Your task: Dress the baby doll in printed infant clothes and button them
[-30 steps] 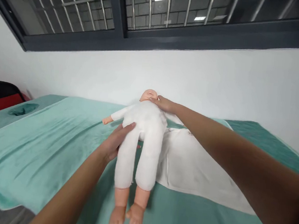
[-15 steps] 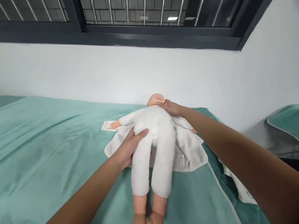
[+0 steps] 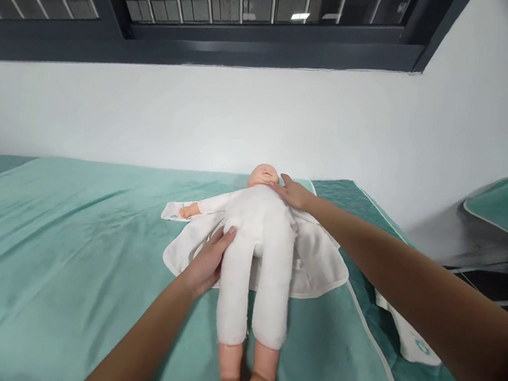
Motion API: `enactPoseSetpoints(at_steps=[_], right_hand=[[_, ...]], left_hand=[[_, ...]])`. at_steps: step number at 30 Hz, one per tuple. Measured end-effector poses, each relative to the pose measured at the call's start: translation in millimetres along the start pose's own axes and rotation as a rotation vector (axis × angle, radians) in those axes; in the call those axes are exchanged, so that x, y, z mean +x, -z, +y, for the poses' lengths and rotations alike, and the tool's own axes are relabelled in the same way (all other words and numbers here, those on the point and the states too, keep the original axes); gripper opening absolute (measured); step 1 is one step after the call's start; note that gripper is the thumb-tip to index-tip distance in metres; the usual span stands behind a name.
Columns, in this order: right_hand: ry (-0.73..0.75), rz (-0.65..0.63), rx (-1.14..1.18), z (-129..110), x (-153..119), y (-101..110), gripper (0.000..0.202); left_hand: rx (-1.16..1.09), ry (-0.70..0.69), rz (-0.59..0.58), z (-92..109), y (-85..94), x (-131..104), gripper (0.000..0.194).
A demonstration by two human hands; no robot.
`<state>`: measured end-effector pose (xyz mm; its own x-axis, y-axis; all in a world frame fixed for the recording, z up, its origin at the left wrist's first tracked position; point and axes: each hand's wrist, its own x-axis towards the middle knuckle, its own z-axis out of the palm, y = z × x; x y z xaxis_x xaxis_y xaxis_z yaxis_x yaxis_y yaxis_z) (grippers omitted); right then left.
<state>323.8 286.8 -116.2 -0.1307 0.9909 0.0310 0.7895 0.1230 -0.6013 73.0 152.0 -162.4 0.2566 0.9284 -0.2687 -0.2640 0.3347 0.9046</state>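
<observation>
Doll (image 3: pixel 258 212) is lying face-up over the white garment (image 3: pixel 325 266) on the green sheet (image 3: pixel 67 255), mid-scene, head (image 3: pixel 262 174) far; left hand (image 3: pixel 206 263) is cupping the scene-left hip, right hand (image 3: pixel 296 194) is touching the neck's right side, can't tell how tightly. Padded body is looking soft, light, non-slip; head likely lolling unsupported, so neck plus hip is making sense

Soft, even light, white glare (image 3: pixel 300 16) in the window (image 3: pixel 270 47), darkened right corners.
</observation>
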Motion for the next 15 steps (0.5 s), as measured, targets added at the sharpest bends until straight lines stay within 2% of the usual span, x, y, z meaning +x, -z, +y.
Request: enactPoseSetpoints(at_steps=[4,7,12,15], right_hand=[[0.040,0.066,-0.128,10,-28,4,0.075],[0.135,0.177,-0.265,2,-52,2,0.063],[0.341,0.318,-0.246,-48,-70,-26,0.051],[0.436,0.264,-0.279,-85,-67,-49,0.053]], left_hand=[[-0.060,-0.042,0.035,-3,4.1,-1,0.059],[-0.047,-0.079,0.052,-4,3.3,-3,0.055],[-0.027,-0.161,0.127,-12,1.7,-5,0.047],[0.093,-0.189,0.181,-15,2.9,-7,0.038]])
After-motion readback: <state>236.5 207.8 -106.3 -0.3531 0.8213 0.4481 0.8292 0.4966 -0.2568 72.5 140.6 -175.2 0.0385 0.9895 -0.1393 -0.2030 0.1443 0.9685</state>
